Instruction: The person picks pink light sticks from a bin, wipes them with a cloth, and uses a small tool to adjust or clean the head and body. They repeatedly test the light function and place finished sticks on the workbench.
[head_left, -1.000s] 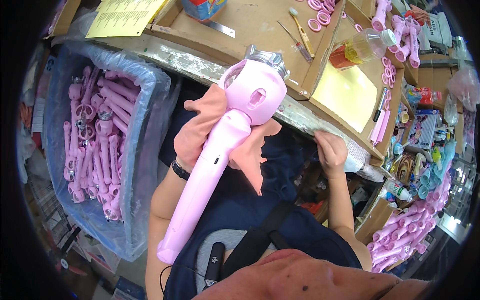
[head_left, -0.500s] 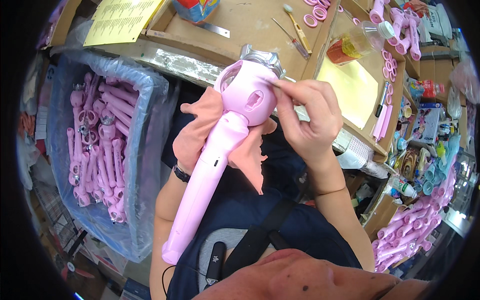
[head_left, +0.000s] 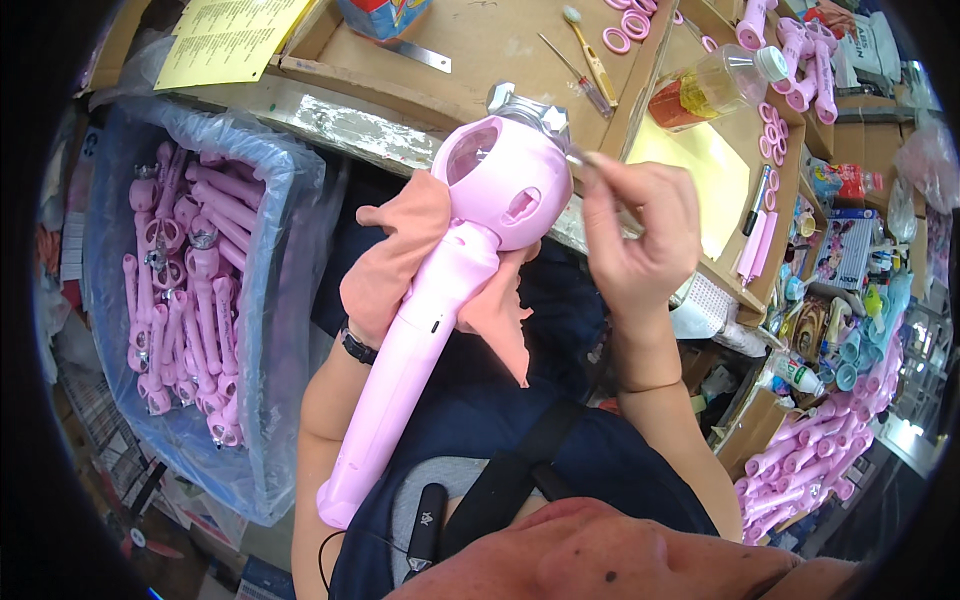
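A pink toy wand (head_left: 400, 370) slants across my front, its round hollow head upward. The head has oval cutouts, and a silver crown-like piece (head_left: 535, 113) sits on top of it. My left hand (head_left: 372, 310), with a dark band at its wrist, grips the wand from behind through an orange cloth (head_left: 405, 225). The cloth hides most of its fingers. Beside the wand's head, my right hand (head_left: 648, 225) is closed in a pinch, its fingertips close to the crown piece. A small dark, thin thing shows at the fingertips, too blurred to name.
At left stands a bin lined with blue plastic (head_left: 280, 300), full of pink wands. The cardboard-lined bench (head_left: 490, 60) ahead bears a screwdriver (head_left: 590, 85), a toothbrush (head_left: 592, 60), a bottle of amber liquid (head_left: 715, 88) and pink rings. More pink wands (head_left: 810, 455) are piled at right.
My right hand has drawn slightly right, away from the wand's head. The head has turned and shifted a little to the right, showing more of its large opening.
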